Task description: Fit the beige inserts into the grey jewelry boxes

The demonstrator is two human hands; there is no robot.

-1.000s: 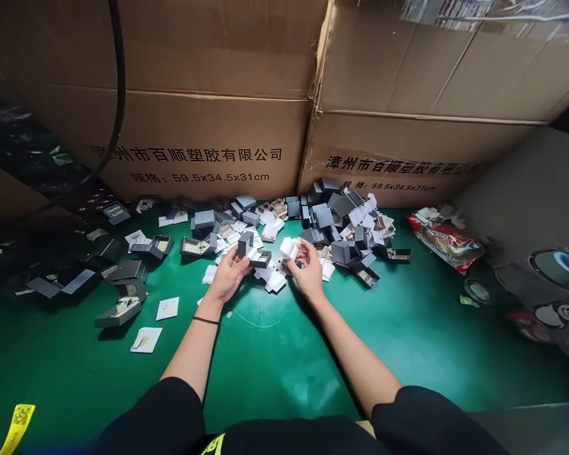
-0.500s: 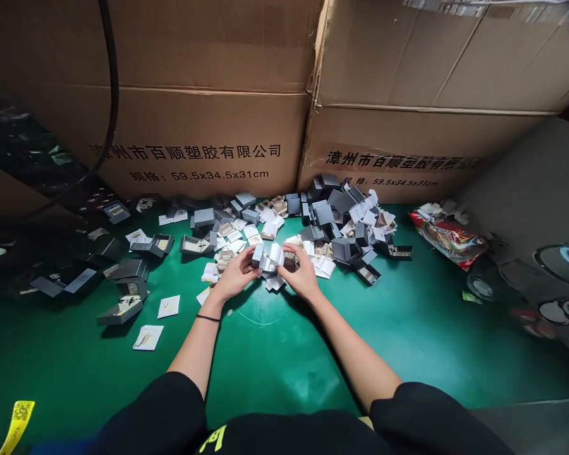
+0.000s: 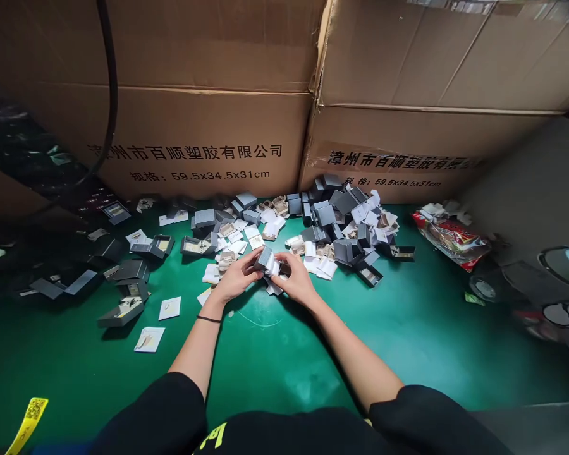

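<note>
Both my hands meet over the green table, close to a heap of small grey boxes and white cards. My left hand grips a small grey hinged box with its lid up. My right hand pinches a white insert card that sits at the box's opening. A thin black band circles my left wrist. Loose white cards lie just beyond my fingers.
Two big cardboard cartons with printed lettering wall off the back. Open grey boxes and flat white cards are scattered at the left. A red snack bag lies at the right, a yellow tag at the bottom left.
My hands came together: the right hand carried the white card over to the grey box in my left hand, and both drew slightly toward me.
</note>
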